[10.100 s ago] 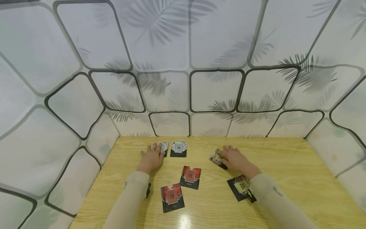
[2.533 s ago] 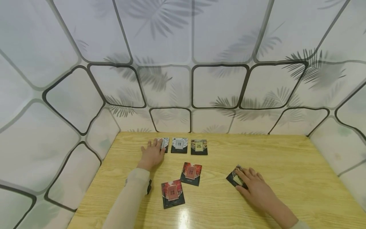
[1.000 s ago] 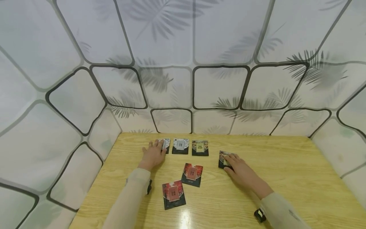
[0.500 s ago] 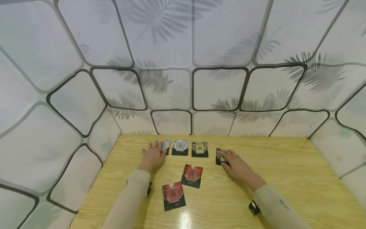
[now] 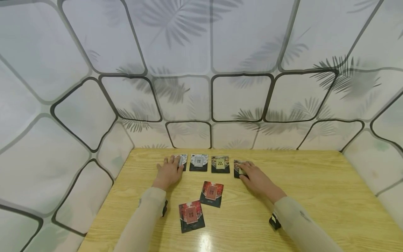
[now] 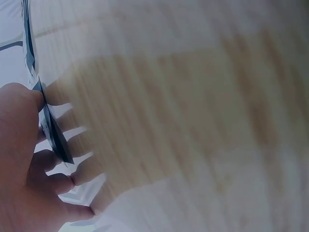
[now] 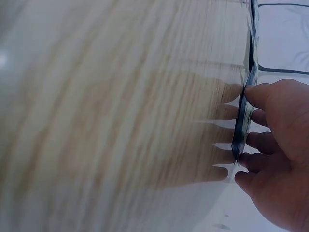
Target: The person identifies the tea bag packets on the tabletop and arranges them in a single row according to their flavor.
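Taking the yellow-labelled packet [image 5: 220, 164] as my landmark on the bench [image 5: 315, 196], I see the partly covered packet [image 5: 237, 170] just to its right and slightly farther from the wall [image 5: 240, 98], a narrow gap between them, beneath the extended, slightly spread fingers of the right hand [image 5: 257, 180], much the nearer hand. Its dark band points away from the wall and its side edge runs toward it, though I cannot tell its long axis with the fingers there. Well left of the landmark, the left hand [image 5: 168, 174] rests spread on a white packet [image 5: 184, 162].
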### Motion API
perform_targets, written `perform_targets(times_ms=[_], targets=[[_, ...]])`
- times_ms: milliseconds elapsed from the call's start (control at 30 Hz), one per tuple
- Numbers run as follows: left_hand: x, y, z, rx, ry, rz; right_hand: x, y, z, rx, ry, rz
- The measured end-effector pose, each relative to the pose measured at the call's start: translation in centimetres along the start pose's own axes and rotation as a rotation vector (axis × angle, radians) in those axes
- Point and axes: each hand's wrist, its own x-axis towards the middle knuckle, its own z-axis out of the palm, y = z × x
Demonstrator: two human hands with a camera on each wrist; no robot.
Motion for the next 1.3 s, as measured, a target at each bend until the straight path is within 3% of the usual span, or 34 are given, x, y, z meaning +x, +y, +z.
perform_targets(times_ms=[467,1300], targets=[[0.1,0.0,0.0,-0.005,-0.007,-0.008,1.7,-0.4,-0.2,-0.028,-0.027,-0.002],[0.0,0.1,0.0,-0.007,-0.017,-0.012,2.9,-0.2,0.0,-0.016,-0.075,0.052]])
